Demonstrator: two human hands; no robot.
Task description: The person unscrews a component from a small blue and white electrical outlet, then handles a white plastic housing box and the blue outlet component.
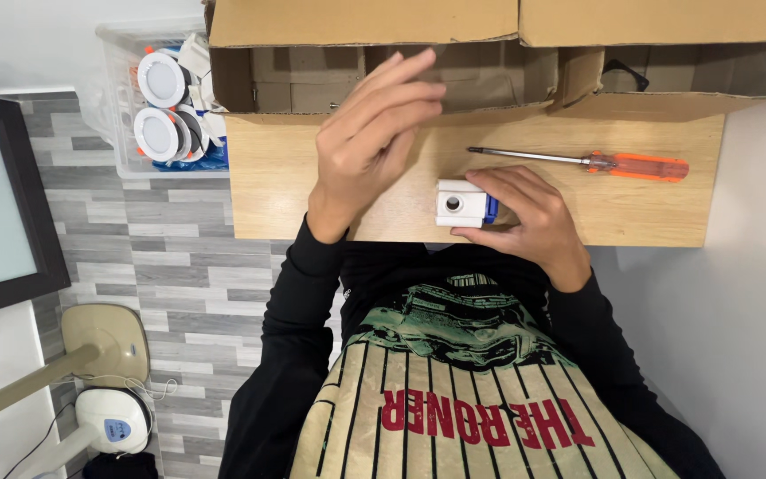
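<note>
At the far left, beside the worktop [312,191], a clear plastic bin [121,106] stands on the grey plank floor [161,257], holding round white light fittings [161,80] with orange clips above something blue; any labels there are too small to tell. Next comes the left hand [370,142], raised over the worktop with its fingers [401,89] released and loosely spread, grasping nothing, their tips reaching toward the open brown cardboard box [365,22] along the back edge, whose flaps are plain and unprinted. Just right of it, near the front edge, the small white block [454,202] with a round hole in its face and a blue part at its side rests on the worktop, the right hand [529,217] clenched around it from the right. A firm grip low on the block, with the holed face kept clear, would likely hold it steadiest. Farther right, well apart, lies an orange-handled screwdriver [636,165], its shaft pointing left, before a second plain cardboard box [667,22].
</note>
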